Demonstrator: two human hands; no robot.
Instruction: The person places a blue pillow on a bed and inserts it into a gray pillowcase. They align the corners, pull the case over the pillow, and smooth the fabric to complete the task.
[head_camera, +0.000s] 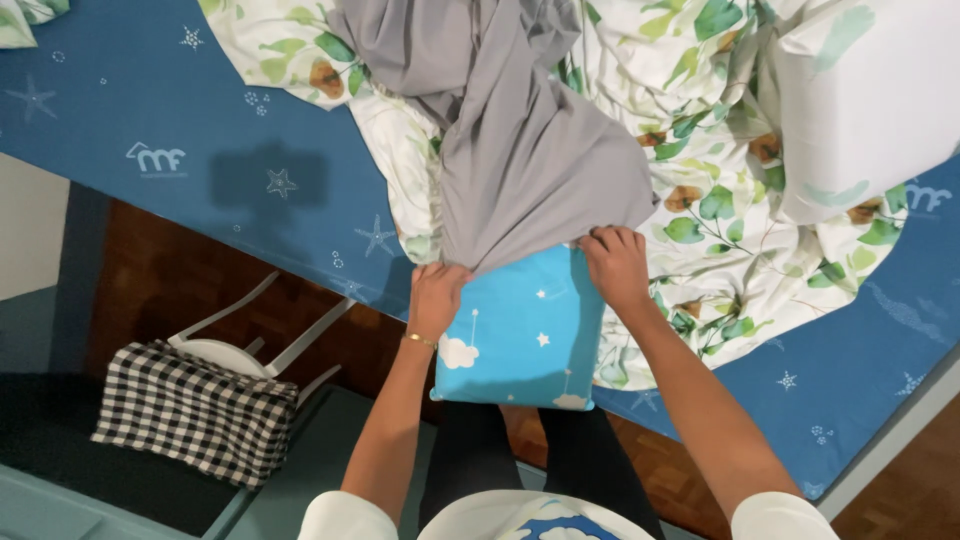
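Observation:
A light blue pillow (525, 335) with white clouds and stars lies at the near edge of the bed, half inside a grey pillowcase (520, 150). My left hand (437, 292) grips the grey pillowcase's open edge at the pillow's left side. My right hand (615, 262) grips the same edge at the pillow's right side. The grey cloth runs away from me over the bed and covers the pillow's far end.
The bed has a dark blue sheet (200, 170) with stars. A white duvet (720, 200) with green leaves lies crumpled beyond the pillow, with a white pillow (870, 100) at the far right. A white chair with a checked cushion (190, 410) stands on the floor to my left.

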